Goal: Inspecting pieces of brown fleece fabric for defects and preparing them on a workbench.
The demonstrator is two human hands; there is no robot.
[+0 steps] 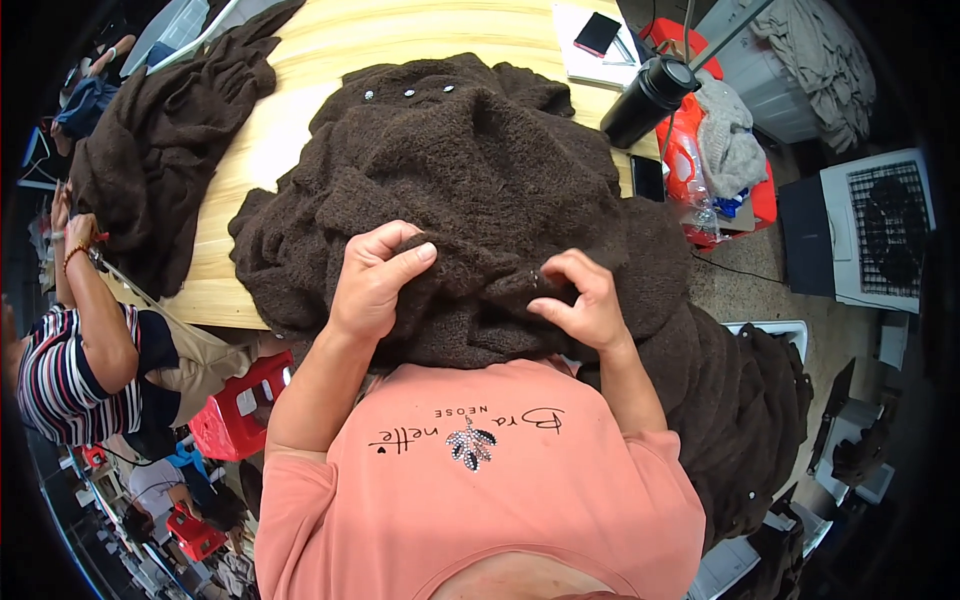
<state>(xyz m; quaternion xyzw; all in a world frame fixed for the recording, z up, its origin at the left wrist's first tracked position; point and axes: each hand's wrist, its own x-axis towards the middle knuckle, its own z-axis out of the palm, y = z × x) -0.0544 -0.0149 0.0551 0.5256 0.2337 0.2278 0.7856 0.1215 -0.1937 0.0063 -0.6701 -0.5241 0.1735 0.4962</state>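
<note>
A heap of dark brown knit garment (470, 160) covers the table in front of me and hangs over its near edge against my body. My left hand (380, 280) is closed on a fold of this knit, thumb pressed along the top. To the right, my right hand (590, 300) is curled beside the raised edge of the fabric. A gap shows between its thumb and forefinger, and whatever the curled fingers hold is hidden. A tiny pale speck sits on the knit by the forefinger tip. Several shiny buttons (409, 93) lie along the garment's far part.
More brown knit (165, 150) lies at the table's left side, where a person in a striped top (75, 370) works. At the far right are a black bottle (650, 100), phones (647, 178) and a red container (755, 205). Brown knits fill a white bin (795, 335) beside me.
</note>
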